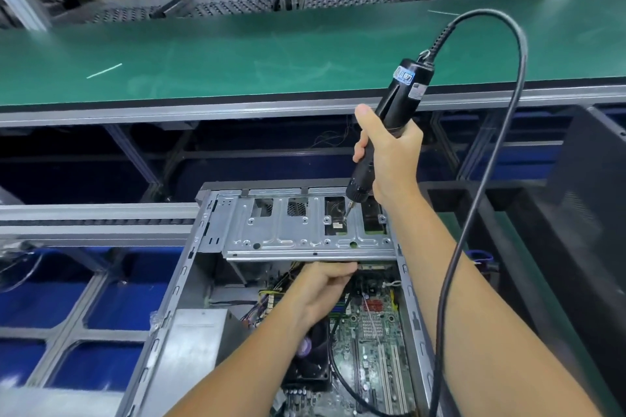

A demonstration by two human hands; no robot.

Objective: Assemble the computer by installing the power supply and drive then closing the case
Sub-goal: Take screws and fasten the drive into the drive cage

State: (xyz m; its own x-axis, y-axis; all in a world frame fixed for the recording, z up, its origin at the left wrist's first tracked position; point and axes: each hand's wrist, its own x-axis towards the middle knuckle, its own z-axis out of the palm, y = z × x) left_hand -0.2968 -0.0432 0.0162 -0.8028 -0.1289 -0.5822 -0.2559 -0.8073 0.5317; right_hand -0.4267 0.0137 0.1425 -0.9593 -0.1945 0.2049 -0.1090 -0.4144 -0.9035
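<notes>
**A:** In the lower middle of the frame lies an open computer case (189,267), side panel off, its circuit board (376,325) and a black fan (311,362) showing. What is going on above them?

**B:** A grey metal drive cage (305,230) spans the case near the frame's centre. The right hand (389,152), just above it, has its fingers wrapped tight round a black electric screwdriver (396,112), thumb pointing up along the barrel. The bit (349,211) angles down into a cutout on the right part of the cage.

**A:** And the other hand?

**B:** The left hand (325,284) reaches under the cage's front edge. Its fingers are curled, seemingly gripping something beneath, probably the drive, but that part is hidden, so I cannot tell what they hold.

**A:** Where is the power supply?

**B:** A silver box (200,332) at the case's lower left looks like it, already seated.

**A:** How should this screw be driven well?

**B:** I would say: hold the tool in line with the screw, not tilted, press firmly before triggering, and keep the left hand bracing from below so the holes stay aligned. The thick cable (487,186) loops down the right side of the frame towards the board; keeping it from dragging there seems wise.
</notes>
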